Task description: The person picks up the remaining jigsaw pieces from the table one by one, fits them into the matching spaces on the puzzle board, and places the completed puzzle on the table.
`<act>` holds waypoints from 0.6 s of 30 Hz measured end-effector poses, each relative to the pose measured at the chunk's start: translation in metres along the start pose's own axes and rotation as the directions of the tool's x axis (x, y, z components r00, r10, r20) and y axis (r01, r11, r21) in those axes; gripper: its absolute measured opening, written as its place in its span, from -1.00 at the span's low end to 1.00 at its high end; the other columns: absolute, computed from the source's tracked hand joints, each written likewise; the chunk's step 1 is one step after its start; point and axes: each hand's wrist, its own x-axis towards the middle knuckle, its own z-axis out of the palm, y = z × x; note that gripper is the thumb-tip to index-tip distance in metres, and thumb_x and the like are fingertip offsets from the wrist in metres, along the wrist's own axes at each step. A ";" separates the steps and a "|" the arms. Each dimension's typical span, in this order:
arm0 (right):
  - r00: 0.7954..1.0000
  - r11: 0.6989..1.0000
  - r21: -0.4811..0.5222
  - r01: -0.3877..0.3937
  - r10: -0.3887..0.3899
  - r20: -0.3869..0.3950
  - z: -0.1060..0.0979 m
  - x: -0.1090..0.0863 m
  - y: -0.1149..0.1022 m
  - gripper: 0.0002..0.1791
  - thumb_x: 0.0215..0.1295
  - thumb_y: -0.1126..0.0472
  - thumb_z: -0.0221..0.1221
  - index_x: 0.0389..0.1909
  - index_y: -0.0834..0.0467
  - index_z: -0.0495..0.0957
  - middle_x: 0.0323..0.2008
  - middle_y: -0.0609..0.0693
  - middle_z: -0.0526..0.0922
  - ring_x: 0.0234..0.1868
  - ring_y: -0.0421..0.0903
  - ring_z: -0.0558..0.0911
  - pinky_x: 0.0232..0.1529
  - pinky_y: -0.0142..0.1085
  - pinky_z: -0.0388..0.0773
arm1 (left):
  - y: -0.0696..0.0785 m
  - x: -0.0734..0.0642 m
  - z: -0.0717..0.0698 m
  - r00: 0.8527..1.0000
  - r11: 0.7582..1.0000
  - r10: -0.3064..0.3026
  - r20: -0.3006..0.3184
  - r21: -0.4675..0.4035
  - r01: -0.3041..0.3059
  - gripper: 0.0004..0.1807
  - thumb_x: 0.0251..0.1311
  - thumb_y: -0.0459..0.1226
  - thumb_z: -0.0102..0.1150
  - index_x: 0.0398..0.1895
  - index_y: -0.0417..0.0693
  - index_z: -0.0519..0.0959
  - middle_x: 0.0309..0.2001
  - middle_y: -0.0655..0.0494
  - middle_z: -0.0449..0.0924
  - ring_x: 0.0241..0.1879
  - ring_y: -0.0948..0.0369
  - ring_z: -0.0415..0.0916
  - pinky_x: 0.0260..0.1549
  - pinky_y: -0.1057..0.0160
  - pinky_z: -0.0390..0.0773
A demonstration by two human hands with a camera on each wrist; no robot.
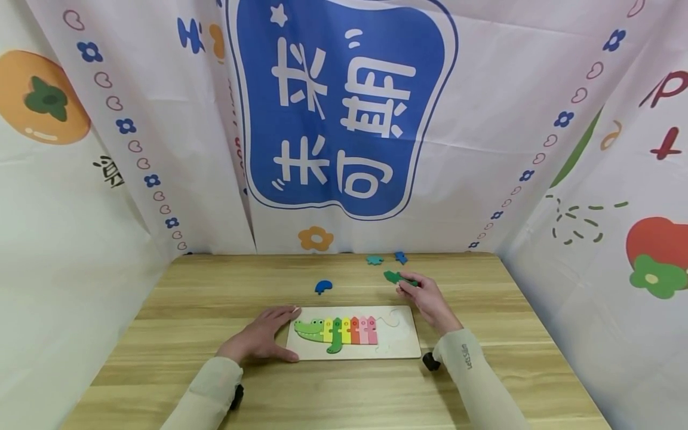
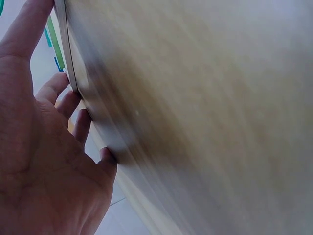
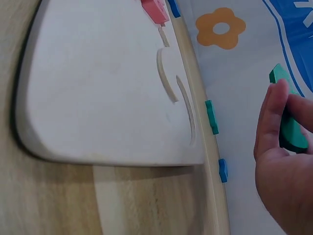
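Pinching: the right hand [image 1: 424, 298], right of centre in the head view, grips a green piece [image 1: 394, 277] between thumb and fingers; the piece is raised at the right edge of the right wrist view, its pointed end toward the top.

Steadying fingers: the left hand [image 1: 261, 332], left of centre in the lower half of the head view, is spread, its thumb and fingertips touching the left end of the puzzle board [image 1: 400, 343].

Puzzle board: lies flat in the lower middle of the head view, its long sides running across the frame.

Crocodile: the green head [image 1: 308, 331] sits at the board's left, followed rightward by a row of fence-shaped pieces [image 1: 355, 329] in yellow, green, yellow, orange-red and two pinks; a green leg [image 1: 334, 346] hangs below the row.

Bare right end: curved grooves [image 1: 395, 318] show in the pale wood.

Loose pieces: a curved blue piece [image 1: 323, 286] lies above the board near frame centre; a teal piece [image 1: 374, 260] and a small blue piece [image 1: 401, 258] lie near each other at the table's far edge, above the right hand.

Table: the wood-grain table [image 1: 215, 298] fills the lower part of the frame.

Backdrop: a white cloth [image 1: 484, 149] with a large blue sign [image 1: 333, 119] hangs behind, an orange flower [image 1: 315, 238] printed beneath the sign.
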 end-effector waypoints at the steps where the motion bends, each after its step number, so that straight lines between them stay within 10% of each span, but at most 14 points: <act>1: 1.000 1.000 0.001 0.000 0.000 -0.004 -0.001 0.000 0.000 -0.54 0.58 0.31 0.08 0.42 0.32 0.41 0.27 0.26 0.45 0.06 -0.09 0.70 0.38 -0.09 0.52 | -0.001 0.001 0.001 1.000 1.000 0.003 -0.003 0.006 -0.003 0.22 -0.08 0.30 0.53 0.64 0.10 0.20 0.63 0.00 0.11 0.60 -0.22 -0.02 0.45 -0.40 0.15; 18: 0.999 0.999 0.006 0.032 -0.031 -0.033 -0.004 0.001 0.002 -0.56 0.54 0.34 0.13 0.37 0.31 0.47 0.02 0.02 0.49 0.07 -0.10 0.62 0.26 -0.20 0.59 | -0.005 0.003 0.004 1.000 1.000 0.005 -0.001 0.018 -0.005 0.24 -0.10 0.34 0.52 0.64 0.14 0.19 0.63 0.01 0.11 0.60 -0.20 -0.03 0.45 -0.39 0.16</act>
